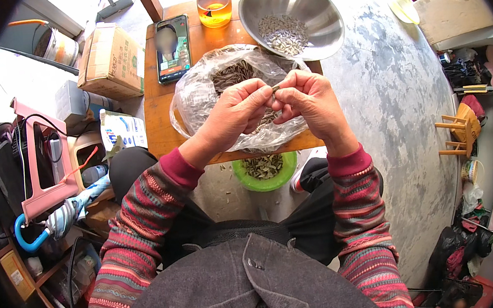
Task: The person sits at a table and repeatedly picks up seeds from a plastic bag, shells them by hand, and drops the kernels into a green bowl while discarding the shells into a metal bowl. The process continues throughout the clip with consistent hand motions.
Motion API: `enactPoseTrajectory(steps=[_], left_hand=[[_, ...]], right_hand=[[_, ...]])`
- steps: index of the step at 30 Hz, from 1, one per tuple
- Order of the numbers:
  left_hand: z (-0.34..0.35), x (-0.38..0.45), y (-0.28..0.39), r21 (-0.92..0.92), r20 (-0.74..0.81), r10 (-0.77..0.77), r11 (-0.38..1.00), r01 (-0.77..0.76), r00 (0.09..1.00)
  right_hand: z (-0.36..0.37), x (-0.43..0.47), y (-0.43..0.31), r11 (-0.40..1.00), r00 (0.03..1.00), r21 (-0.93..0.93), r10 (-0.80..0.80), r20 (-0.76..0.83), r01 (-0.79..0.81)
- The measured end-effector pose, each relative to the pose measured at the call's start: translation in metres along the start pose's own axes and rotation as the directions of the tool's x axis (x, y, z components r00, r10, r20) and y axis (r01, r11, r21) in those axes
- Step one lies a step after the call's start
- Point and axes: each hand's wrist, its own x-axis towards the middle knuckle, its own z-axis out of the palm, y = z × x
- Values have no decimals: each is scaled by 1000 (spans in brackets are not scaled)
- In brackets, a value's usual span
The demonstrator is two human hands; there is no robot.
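My left hand [242,109] and my right hand [308,95] meet over a clear plastic bag [192,87]. Between their thumbs and forefingers they pinch one small sunflower seed [275,89], partly covered by the fingertips. Inside the bag lie many dark striped sunflower seeds [231,75]. Behind my right hand, a stainless steel bowl [324,15] holds a layer of pale shelled kernels [286,35]. Below the table's near edge, between my legs, a green plastic basin [268,186] contains empty hulls [263,166].
The wooden table [160,122] also bears a smartphone [173,49] with its screen lit and a glass jug [214,8] of amber liquid. On the left are a cardboard box [111,62], a pink plastic stool [44,161] and a folded umbrella [61,218]. A small wooden stool [462,129] lies right.
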Motion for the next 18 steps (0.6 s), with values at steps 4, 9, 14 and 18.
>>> enactPoseTrajectory(steps=[4, 9, 14, 18], left_hand=[[1, -1, 0, -60, 43, -41, 997, 44, 998], [2, -2, -1, -124, 56, -67, 990, 73, 996], [2, -1, -1, 30, 10, -10, 999, 10, 1000], [6, 3, -15, 645, 58, 526, 629, -434, 848]], right_hand=[[-1, 0, -1, 1000, 1000, -6, -7, 27, 7], [1, 0, 2, 997, 998, 54, -47, 34, 46], [3, 2, 4, 997, 999, 51, -50, -1, 50], [4, 2, 6, 997, 998, 40, -68, 0, 68]])
